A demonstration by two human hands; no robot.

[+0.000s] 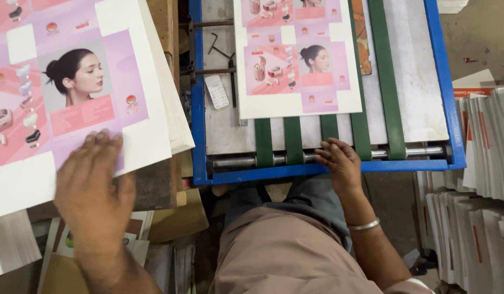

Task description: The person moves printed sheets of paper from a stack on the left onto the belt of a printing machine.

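Two printed sheets show: one lies on top of a tall stack (170, 109) at the left, the other on the feed table (420, 81) of a blue-framed machine. Five green belts (391, 81) run along that table toward a steel roller (420, 151) at its near edge. One small white keypad device (216, 91) and one black hex key (219, 49) lie on the bare metal left of the table's sheet. The top sheet of the stack (72, 92) is pink and lilac with white margins, printed with a portrait and small product pictures; the sheet on the table (298, 60) carries the same print, smaller in view, and lies flat across three of the belts. The left hand (94, 188) rests flat, fingers spread and loose, on the near edge of the stack's top sheet, gripping nothing. The right hand (339, 163) sits on the near blue rail with fingers curled over the roller between two belts, holding nothing; a metal bangle (363, 224) circles its wrist. The table's sheet ends well short of the roller, leaving bare belt between its near edge and the right hand. More stacks of cut card (480, 163) crowd the right side.
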